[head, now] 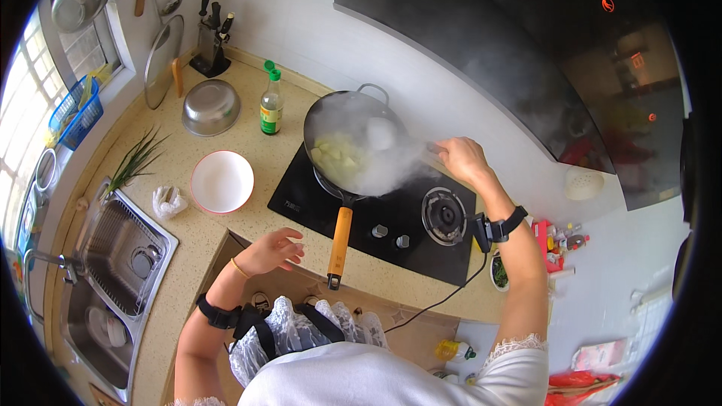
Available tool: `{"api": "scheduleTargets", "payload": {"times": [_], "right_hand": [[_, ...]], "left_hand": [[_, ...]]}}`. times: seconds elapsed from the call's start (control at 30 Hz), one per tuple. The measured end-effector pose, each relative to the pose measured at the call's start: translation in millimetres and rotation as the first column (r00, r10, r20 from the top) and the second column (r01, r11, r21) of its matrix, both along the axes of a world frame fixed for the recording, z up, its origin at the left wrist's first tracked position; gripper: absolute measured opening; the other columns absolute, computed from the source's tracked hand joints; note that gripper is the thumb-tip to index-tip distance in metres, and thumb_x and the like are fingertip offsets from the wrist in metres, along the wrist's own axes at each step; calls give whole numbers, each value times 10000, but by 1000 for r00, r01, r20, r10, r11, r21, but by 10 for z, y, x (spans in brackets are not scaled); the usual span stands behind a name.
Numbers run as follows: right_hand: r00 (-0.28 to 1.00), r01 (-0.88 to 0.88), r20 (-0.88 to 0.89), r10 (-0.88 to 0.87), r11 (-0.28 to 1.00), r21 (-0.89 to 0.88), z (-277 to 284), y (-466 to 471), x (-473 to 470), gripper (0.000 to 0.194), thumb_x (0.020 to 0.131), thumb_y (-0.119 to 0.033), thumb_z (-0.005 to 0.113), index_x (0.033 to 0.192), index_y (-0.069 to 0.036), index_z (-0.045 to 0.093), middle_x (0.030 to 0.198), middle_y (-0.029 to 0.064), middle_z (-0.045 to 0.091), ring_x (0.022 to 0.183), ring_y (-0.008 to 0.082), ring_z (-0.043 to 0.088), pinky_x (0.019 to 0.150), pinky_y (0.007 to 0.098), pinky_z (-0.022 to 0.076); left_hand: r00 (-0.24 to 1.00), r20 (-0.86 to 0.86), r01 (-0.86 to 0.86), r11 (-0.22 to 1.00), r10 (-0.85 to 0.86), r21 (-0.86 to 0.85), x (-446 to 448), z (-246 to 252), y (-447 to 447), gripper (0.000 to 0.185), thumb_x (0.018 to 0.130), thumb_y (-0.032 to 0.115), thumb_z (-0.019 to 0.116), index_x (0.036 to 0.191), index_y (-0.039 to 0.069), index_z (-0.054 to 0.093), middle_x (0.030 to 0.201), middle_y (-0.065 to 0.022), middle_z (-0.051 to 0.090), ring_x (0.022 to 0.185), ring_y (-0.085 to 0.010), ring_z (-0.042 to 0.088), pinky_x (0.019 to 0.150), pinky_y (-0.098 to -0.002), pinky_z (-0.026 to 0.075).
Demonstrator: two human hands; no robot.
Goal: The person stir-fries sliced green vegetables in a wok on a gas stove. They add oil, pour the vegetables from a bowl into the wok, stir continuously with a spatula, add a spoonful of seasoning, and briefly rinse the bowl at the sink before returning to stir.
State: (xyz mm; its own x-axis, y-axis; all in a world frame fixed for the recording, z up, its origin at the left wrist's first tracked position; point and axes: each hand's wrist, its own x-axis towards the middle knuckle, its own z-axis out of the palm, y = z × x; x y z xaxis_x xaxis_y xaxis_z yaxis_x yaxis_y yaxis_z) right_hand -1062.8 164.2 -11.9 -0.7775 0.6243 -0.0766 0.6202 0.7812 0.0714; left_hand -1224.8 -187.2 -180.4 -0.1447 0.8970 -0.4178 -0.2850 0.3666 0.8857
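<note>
A wok with a wooden handle sits on the left burner of a black gas hob. Pale green-yellow food pieces lie inside it, and steam covers much of the right side. My right hand grips the dark handle of a cooking utensil to the right of the wok. A pale rounded shape in the steam may be the utensil's head, though its form is blurred. My left hand hovers left of the wooden handle, holding nothing, fingers loosely bent and apart.
A white bowl, a green-capped sauce bottle, an upturned metal basin and a knife block stand on the counter. Spring onions lie beside the double sink. A dark range hood overhangs the hob.
</note>
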Motion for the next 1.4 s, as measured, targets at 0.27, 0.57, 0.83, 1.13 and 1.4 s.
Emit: {"api": "scheduleTargets", "payload": {"times": [0.27,0.57,0.83,1.13,1.4], "right_hand": [[901,412,228,-368,564,-716,-243,478,158,221,827,-157,598,1005,-29,625,604,72,546,413,104,435,360,241,337],[933,-27,-319,-166,853,-522,-675,7,-174,312,814,-169,609,1082,-8,605,802,132,648,677,232,604,619,330,474],[996,-8,-90,15,997,80,-170,-116,-46,285,801,-165,584,1070,-87,631,901,165,641,860,359,590,772,430,470],[889,190,-178,-421,695,-694,-814,302,-115,377,812,-166,624,1129,33,576,712,60,592,593,99,525,558,260,448],[961,-5,-273,-55,977,-215,-327,-278,152,294,822,-161,597,1101,-68,616,873,155,659,795,258,632,712,350,481]], "left_hand": [[914,8,-405,913,405,45,-218,15,-1038,321,920,176,497,1182,-6,463,962,-129,609,870,-206,616,715,-319,532],[743,114,-651,752,659,-105,-458,-459,-1348,523,917,278,498,1296,-34,317,1058,-208,577,901,-297,618,731,-406,546],[492,421,-759,612,762,-221,-1076,-1483,-699,582,902,289,525,1345,48,235,1227,-263,428,938,-341,574,796,-438,518],[470,326,-838,531,821,-129,-1369,-1875,-325,551,842,-19,341,1346,151,199,1228,-201,432,997,-377,574,695,-418,583],[547,337,-825,562,767,60,-1289,-1295,-517,652,767,-67,297,1363,173,183,1272,-179,385,1079,-376,522,771,-506,547]]}}
